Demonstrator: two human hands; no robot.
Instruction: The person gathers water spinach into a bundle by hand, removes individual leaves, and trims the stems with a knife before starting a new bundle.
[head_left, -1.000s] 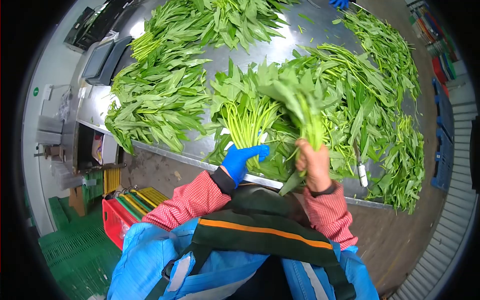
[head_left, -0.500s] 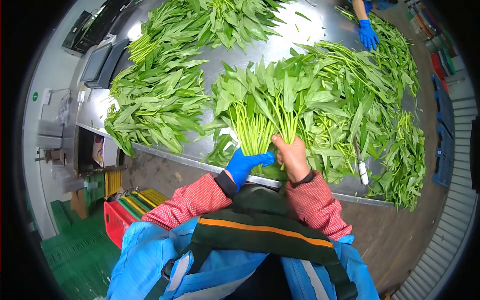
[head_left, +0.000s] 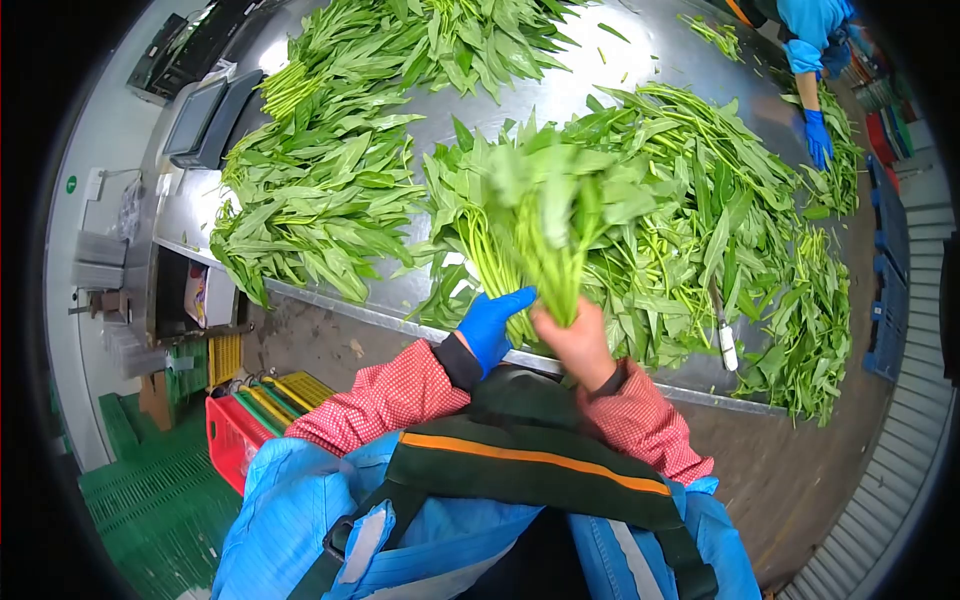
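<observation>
My left hand (head_left: 490, 328), in a blue glove, is closed around the lower stems of a bunch of leafy greens (head_left: 488, 250) at the table's front edge. Just right of it, my bare right hand (head_left: 577, 340) grips the stems of a smaller bunch of greens (head_left: 556, 262), blurred by motion and leaning against the first. The leaves of both bunches point away from me and overlap. A knife (head_left: 724, 335) with a white handle lies to the right, its blade partly among the greens.
Piles of greens cover the metal table (head_left: 430, 130) at left (head_left: 320, 210), back and right. A grey scale (head_left: 205, 125) stands at the back left. A co-worker's blue-gloved hand (head_left: 818, 140) reaches into the right pile. A red crate (head_left: 228, 440) stands low left.
My right hand has tilted its bunch toward the left one. The co-worker's hand has moved right and toward me, and part of the far right pile has shifted.
</observation>
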